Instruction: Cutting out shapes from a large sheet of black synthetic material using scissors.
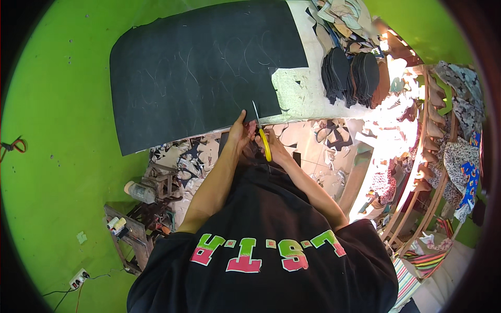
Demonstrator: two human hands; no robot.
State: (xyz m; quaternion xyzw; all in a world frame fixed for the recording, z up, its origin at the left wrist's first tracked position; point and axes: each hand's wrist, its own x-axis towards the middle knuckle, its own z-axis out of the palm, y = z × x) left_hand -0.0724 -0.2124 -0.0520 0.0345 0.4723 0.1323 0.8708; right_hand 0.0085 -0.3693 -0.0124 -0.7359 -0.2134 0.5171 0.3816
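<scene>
A large black sheet [182,68] covers most of the table, with pale curved outlines drawn on it and a notch cut from its right side. My right hand [277,151] is closed around the yellow handles of a pair of scissors [266,146]. The blades point away from me and lie over the sheet's near edge, close to its right corner. Just left of the scissors, my left hand [240,134] grips that near edge, thumb on top and the other fingers partly hidden.
Stacks of black sole-shaped pieces [336,75] stand on the pale tabletop [302,94] at the right, with a heap of scraps [344,18] behind them. Offcuts [190,161] litter the floor. Left of me are a wooden stool [133,235] and a plastic jar [140,192].
</scene>
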